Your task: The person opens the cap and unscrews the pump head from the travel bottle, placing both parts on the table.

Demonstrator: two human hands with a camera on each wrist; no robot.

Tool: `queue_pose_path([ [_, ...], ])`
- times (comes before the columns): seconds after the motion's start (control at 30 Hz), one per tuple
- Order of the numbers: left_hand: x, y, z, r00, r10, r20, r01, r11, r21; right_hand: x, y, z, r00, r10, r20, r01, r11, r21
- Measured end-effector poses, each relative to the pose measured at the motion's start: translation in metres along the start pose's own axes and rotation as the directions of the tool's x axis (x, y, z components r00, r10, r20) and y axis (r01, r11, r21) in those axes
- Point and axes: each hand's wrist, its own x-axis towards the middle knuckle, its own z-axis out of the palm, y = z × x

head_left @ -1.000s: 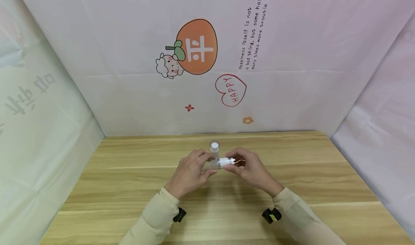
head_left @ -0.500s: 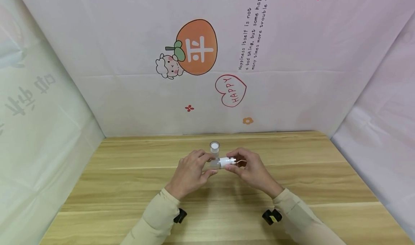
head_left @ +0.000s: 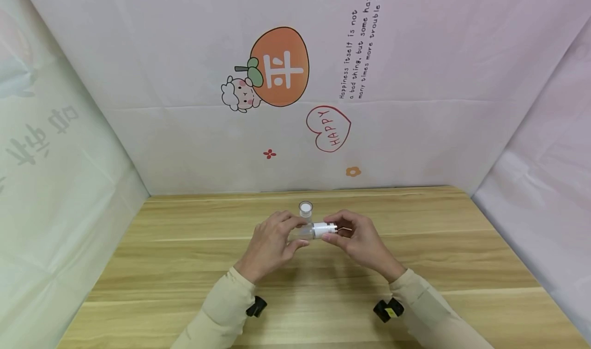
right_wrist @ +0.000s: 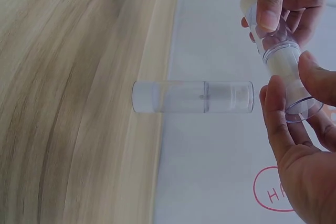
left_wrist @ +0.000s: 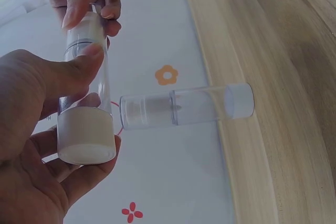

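Both hands hold one clear pump bottle [head_left: 319, 230] with a white pump section, lying sideways above the table. My left hand [head_left: 271, 244] grips the clear body, thumb on one side and fingers round the other; its white base [left_wrist: 86, 135] faces the left wrist camera. At the other end, my right hand [head_left: 365, 242] pinches the clear cap [right_wrist: 304, 107] over the white pump head between thumb and fingers. A second bottle of the same kind [right_wrist: 184, 96] stands upright on the table just beyond the hands, untouched; in the head view its lower part is partly hidden.
The wooden table [head_left: 194, 267] ends at a white printed cloth [head_left: 208, 149] behind the bottles. Further cloth walls [head_left: 60, 159] rise at the left and right. A black wrist device [head_left: 256, 306] sits under each cream sleeve [head_left: 221, 303].
The held bottle and the right hand's fingertips have shifted very slightly to the right. The left hand keeps its grip, and the standing bottle has not moved.
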Motion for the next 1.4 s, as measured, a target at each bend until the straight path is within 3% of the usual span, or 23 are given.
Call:
queue_pose_path([
  [0.53, 0.000, -0.001, -0.002, 1.000, 0.024, 0.009, -0.023, 0.998, -0.050, 0.000, 0.000, -0.004, 0.999, 0.012, 0.041, -0.015, 0.997, 0.071],
  [0.83, 0.000, -0.002, -0.004, 0.999, 0.022, 0.039, -0.020, 0.998, -0.055, 0.002, -0.003, -0.007, 0.997, 0.024, 0.073, -0.023, 1.000, -0.006],
  [1.1, 0.000, -0.003, -0.003, 0.999, 0.006, 0.040, -0.003, 0.997, -0.080, 0.002, -0.008, -0.004, 0.998, -0.052, 0.028, 0.055, 0.989, -0.141],
  [1.4, 0.001, -0.008, -0.002, 1.000, 0.002, 0.017, 0.001, 0.989, -0.149, 0.002, -0.005, -0.004, 0.993, -0.119, 0.007, 0.119, 0.989, -0.091],
])
